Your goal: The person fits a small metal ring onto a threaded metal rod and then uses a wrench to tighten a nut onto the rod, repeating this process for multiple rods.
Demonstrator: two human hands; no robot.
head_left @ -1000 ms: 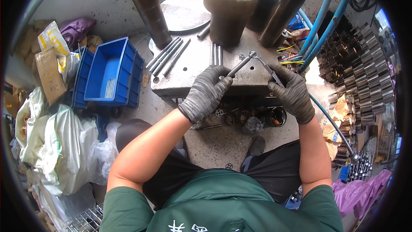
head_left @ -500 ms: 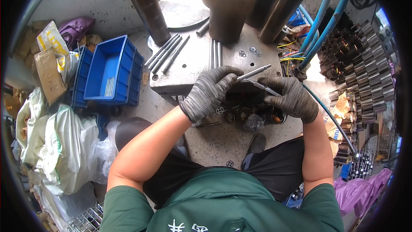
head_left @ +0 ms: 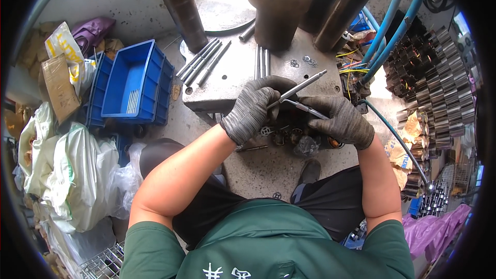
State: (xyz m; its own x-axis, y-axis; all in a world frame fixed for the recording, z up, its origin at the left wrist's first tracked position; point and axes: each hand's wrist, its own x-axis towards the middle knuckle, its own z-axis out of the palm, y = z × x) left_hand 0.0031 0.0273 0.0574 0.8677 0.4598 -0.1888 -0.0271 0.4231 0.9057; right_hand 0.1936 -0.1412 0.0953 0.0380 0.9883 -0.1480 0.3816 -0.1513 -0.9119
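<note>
In my gloved left hand (head_left: 250,108) is a slender metal shaft (head_left: 305,82), its pointed end slanting up and to the right. The fingers are wrapped round its lower part. My gloved right hand (head_left: 349,119) grips a slim metal tool (head_left: 310,110) with a bent tip. That tip lies close below the shaft by my left fingers; whether it touches cannot be made out. Beyond both hands is a heavy metal table (head_left: 237,80). Several similar shafts (head_left: 213,66) rest on its left side, more rods (head_left: 262,62) at its middle, and small metal rings (head_left: 310,61) to the right.
A thick metal cylinder (head_left: 281,15) stands on the table between two dark columns (head_left: 180,10). Blue bins (head_left: 150,80) sit at the left, near white sacks (head_left: 77,170). Blue hoses (head_left: 395,20) and stacked metal tubes (head_left: 439,77) are at the right.
My right hand has shifted left with the tool, whose tip is now closer to my left fingers. More of the shaft shows beyond my left hand.
</note>
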